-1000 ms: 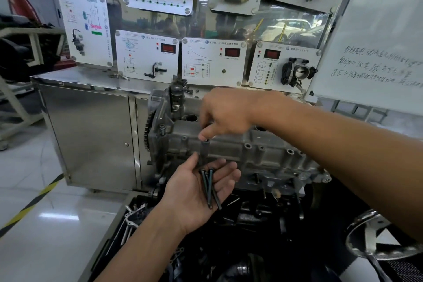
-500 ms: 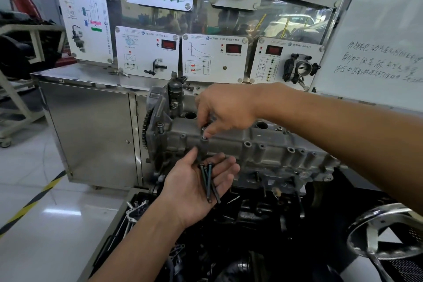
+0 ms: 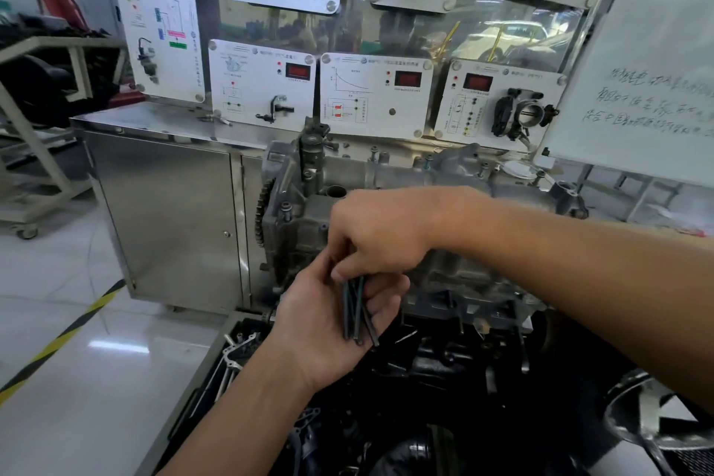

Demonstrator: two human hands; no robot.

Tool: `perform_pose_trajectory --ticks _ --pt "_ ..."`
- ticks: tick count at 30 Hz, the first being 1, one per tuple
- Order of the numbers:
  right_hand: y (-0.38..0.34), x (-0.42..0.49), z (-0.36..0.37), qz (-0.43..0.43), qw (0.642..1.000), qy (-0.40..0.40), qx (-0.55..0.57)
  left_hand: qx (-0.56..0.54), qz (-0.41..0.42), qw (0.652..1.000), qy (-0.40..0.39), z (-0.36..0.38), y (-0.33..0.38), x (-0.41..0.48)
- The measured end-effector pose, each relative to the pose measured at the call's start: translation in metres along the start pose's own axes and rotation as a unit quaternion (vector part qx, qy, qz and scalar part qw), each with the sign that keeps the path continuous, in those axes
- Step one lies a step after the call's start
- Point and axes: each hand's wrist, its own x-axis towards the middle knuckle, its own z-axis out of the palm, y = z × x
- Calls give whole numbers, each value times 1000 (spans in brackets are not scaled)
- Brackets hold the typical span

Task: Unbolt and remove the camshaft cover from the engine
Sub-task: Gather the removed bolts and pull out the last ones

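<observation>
The grey aluminium camshaft cover (image 3: 456,182) lies across the top of the engine (image 3: 475,298) in front of me. Several bolts (image 3: 427,162) stand raised in their holes along its far edge. My left hand (image 3: 320,325) is palm up below the cover's near left corner, fingers curled slightly under several long dark bolts (image 3: 357,311). My right hand (image 3: 380,232) reaches in from the right, and its fingertips pinch the top of a bolt over the left palm. The cover's near edge is hidden behind both hands.
A steel cabinet (image 3: 166,216) stands left of the engine, with white training panels (image 3: 374,97) behind it. A whiteboard (image 3: 649,81) leans at the right. A tray of dark parts (image 3: 239,359) sits below my left arm. Yellow-black tape (image 3: 58,348) crosses the floor.
My right hand has come down from the bolt hole at the cover's near edge to my left palm, bringing a bolt to the ones held there. The left hand stayed put.
</observation>
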Motion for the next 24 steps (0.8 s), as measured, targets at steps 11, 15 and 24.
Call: perform_pose_trajectory --ticks 11,15,24 --pt "2 42 -16 116 955 252 101 -37 -5 999 25 -9 5 -3" --pt "-2 44 -17 111 963 185 164 -30 -2 999 31 -14 8 -4" --pt "-5 44 -26 198 890 107 396 -20 -2 999 31 -15 8 1"
